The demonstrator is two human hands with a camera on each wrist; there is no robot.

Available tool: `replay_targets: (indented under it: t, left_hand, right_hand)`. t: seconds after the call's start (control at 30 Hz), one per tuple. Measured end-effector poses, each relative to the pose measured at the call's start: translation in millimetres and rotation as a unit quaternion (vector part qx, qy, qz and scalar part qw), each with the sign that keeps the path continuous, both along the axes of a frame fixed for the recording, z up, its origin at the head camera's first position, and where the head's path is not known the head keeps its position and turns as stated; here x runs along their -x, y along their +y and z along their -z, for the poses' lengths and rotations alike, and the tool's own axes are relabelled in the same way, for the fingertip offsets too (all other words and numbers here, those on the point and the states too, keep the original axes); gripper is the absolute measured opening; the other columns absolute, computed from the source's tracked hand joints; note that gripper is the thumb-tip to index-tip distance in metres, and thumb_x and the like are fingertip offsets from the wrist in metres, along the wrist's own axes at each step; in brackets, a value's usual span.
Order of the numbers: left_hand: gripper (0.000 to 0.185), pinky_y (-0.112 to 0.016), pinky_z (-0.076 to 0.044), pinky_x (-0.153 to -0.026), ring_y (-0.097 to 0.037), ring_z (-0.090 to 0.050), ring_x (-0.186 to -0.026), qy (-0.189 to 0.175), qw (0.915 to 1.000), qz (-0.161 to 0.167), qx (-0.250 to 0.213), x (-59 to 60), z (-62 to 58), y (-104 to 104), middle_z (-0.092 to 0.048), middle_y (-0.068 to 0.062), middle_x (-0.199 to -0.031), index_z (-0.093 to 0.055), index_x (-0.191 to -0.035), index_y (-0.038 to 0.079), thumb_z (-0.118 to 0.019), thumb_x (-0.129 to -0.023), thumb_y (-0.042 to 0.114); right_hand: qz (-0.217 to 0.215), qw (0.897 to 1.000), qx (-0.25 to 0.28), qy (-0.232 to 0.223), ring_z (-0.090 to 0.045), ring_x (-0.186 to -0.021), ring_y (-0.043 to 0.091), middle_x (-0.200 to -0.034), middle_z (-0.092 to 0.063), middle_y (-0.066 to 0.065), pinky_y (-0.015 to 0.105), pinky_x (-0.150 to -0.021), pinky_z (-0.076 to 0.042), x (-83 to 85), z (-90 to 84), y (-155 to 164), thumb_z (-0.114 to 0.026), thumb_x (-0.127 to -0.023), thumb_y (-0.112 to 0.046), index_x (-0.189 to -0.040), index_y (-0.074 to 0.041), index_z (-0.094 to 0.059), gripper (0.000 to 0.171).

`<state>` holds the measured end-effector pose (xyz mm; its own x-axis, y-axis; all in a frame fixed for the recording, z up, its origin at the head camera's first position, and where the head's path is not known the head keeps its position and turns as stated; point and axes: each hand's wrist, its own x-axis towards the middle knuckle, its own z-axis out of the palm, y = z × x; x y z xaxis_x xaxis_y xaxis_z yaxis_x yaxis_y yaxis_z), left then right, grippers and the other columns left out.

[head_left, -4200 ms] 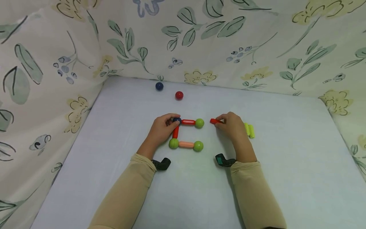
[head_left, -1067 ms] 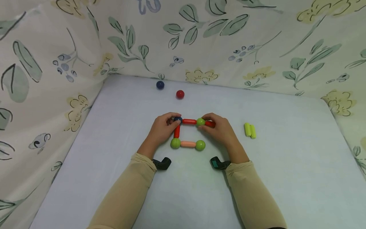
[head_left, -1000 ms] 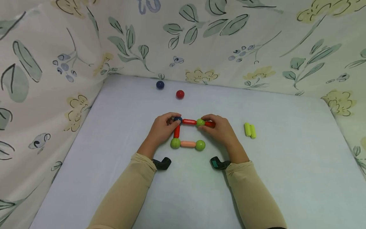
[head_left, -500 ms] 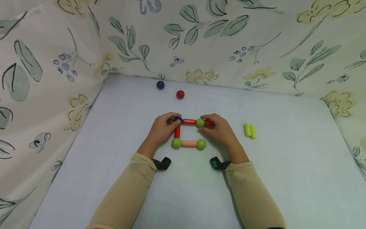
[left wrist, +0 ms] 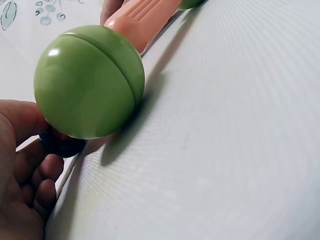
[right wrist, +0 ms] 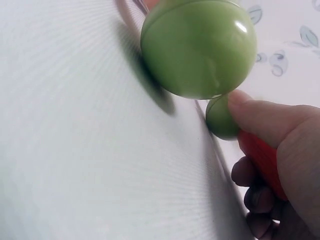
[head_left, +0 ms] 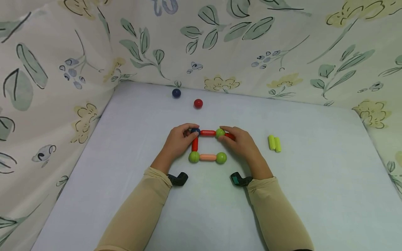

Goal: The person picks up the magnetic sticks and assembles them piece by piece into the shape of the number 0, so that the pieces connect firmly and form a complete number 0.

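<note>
My left hand (head_left: 179,141) pinches a dark blue ball (head_left: 195,131) at the far left corner of a stick-and-ball frame. From that ball, one red rod (head_left: 208,133) runs right and another red rod (head_left: 195,144) runs toward me. The right hand (head_left: 241,141) grips the green ball (head_left: 220,132) at the far right corner, thumb on its side. A short red rod (right wrist: 260,155) meets this ball from the right, partly hidden within the same hand. Along the near side, a peach rod (head_left: 208,157) joins two more green balls (head_left: 194,157).
Two yellow-green rods (head_left: 274,143) lie side by side to the right of the right hand. Toward the back sit a loose red ball (head_left: 198,103) and a loose dark blue ball (head_left: 176,93). Flowered cloth (head_left: 220,59) hangs behind the white table (head_left: 314,174).
Over the last few seconds the right hand carried the red rod left to the far green ball. Most recently its thumb closed onto that ball. The left hand stays put.
</note>
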<state>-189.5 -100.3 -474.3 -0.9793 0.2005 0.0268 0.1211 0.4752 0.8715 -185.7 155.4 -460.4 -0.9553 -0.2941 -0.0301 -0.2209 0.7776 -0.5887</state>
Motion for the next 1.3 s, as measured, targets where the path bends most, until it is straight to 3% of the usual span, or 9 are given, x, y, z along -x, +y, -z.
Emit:
replay_targets:
  t: [0.2, 0.4, 0.57, 0.8, 1.0, 1.3]
  left_hand:
    - [0.026, -0.030, -0.040, -0.063, -0.020, -0.050, -0.074, -0.003, 1.0000, -0.001, 0.002, -0.1, -1.1, 1, -0.055, -0.003, -0.081, -0.069, -0.119, 0.019, -0.067, -0.095, 0.025]
    - [0.026, -0.030, -0.040, -0.063, -0.020, -0.049, -0.074, -0.004, 1.0000, -0.001, 0.000, -0.5, -1.8, 1, -0.055, -0.003, -0.081, -0.069, -0.119, 0.018, -0.067, -0.095, 0.025]
    - [0.026, -0.030, -0.040, -0.063, -0.020, -0.049, -0.074, -0.003, 1.0000, 0.001, -0.002, -0.8, -2.0, 1, -0.055, -0.003, -0.081, -0.069, -0.119, 0.018, -0.067, -0.094, 0.024]
    - [0.026, -0.030, -0.040, -0.064, -0.020, -0.050, -0.074, -0.004, 1.0000, 0.000, -0.002, -0.8, -2.2, 0, -0.055, -0.003, -0.081, -0.069, -0.119, 0.018, -0.067, -0.095, 0.024]
    - [0.026, -0.031, -0.041, -0.064, -0.021, -0.050, -0.074, -0.006, 1.0000, -0.003, -0.002, -0.9, -2.0, 0, -0.055, -0.003, -0.081, -0.069, -0.120, 0.018, -0.067, -0.095, 0.024]
    - [0.025, -0.031, -0.041, -0.063, -0.021, -0.050, -0.073, -0.003, 1.0000, -0.003, -0.009, -0.6, -0.7, 0, -0.055, -0.004, -0.080, -0.070, -0.119, 0.018, -0.067, -0.095, 0.024]
  right_hand:
    - [-0.003, 1.000, 0.000, 0.000, -0.049, -0.091, 0.024, -0.102, -0.058, 0.009, 0.039, -0.076, -0.042, -0.2, -0.4, -1, -0.063, -0.096, -0.036, -0.141, -0.022, -0.055, 0.048]
    - [0.031, 0.999, 0.011, -0.024, -0.053, -0.107, 0.026, -0.124, -0.059, 0.009, 0.046, -0.093, -0.048, -0.9, 0.3, -3, -0.070, -0.090, -0.042, -0.136, -0.020, -0.052, 0.053]
    - [0.048, 0.999, 0.008, -0.015, -0.054, -0.099, 0.026, -0.118, -0.062, 0.008, 0.043, -0.086, -0.048, -0.5, 1.9, -3, -0.072, -0.089, -0.041, -0.127, -0.019, -0.055, 0.047]
    - [0.042, 0.999, -0.008, -0.013, -0.055, -0.101, 0.027, -0.122, -0.064, 0.008, 0.045, -0.090, -0.048, 0.9, 0.5, -1, -0.070, -0.090, -0.043, -0.128, -0.021, -0.058, 0.046]
    - [0.015, 0.999, -0.007, -0.036, -0.051, -0.126, 0.029, -0.137, -0.058, 0.007, 0.050, -0.107, -0.040, 2.2, -0.4, 4, -0.067, -0.092, -0.041, -0.135, -0.022, -0.058, 0.047]
    - [0.000, 1.000, 0.006, -0.021, -0.053, -0.113, 0.025, -0.129, -0.061, 0.005, 0.046, -0.099, -0.045, 1.8, 1.3, 7, -0.069, -0.091, -0.039, -0.132, -0.023, -0.060, 0.045]
